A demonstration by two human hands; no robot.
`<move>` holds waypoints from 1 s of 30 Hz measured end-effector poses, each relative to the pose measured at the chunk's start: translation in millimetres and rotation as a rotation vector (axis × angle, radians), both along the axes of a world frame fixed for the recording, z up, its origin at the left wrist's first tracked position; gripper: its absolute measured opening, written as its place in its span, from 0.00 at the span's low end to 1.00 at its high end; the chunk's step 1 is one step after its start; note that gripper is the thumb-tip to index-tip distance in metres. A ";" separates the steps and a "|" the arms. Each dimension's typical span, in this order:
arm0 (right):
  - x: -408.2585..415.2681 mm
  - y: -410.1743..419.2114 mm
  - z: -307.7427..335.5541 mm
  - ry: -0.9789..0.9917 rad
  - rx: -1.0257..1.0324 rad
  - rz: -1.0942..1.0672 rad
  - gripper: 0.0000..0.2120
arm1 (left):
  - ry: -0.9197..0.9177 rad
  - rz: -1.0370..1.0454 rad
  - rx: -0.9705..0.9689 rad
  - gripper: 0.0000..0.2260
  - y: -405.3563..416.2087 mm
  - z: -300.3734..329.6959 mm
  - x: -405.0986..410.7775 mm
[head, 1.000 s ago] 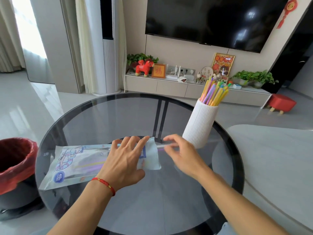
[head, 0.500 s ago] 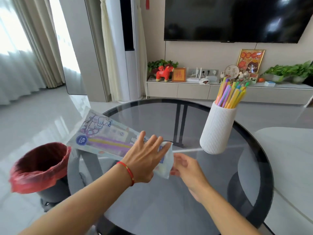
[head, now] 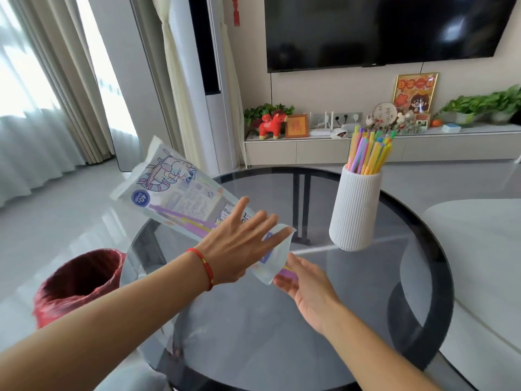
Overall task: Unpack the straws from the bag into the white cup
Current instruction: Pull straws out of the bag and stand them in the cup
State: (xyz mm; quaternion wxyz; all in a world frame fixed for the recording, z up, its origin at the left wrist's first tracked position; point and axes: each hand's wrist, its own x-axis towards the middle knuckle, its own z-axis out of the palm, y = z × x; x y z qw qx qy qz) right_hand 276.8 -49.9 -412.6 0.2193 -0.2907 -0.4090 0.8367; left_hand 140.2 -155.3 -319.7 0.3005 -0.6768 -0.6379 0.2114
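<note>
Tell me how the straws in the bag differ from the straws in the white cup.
The straws in the clear printed bag lie slanted, a few purple and yellow ones, sliding out its lower opening. The straws in the white ribbed cup stand near upright, a full bunch of many colours. Both sets are pastel plastic.

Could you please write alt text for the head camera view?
A left hand tilts a straw bag mouth-down over a glass table toward the open right hand; a purple straw pokes out. A white cup holds colourful straws.
</note>
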 end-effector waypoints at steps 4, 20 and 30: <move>-0.4 1.4 2.6 -0.039 0.074 0.001 0.11 | -0.019 0.013 0.021 0.54 -2.9 -3.0 -6.0; 9.7 23.7 1.5 -0.016 0.241 -0.114 0.01 | -0.117 0.078 0.107 0.55 -17.5 -8.3 -25.6; 81.5 97.8 10.8 -0.199 0.585 -0.222 0.01 | -0.394 0.323 -0.012 0.55 -41.7 -40.6 -55.6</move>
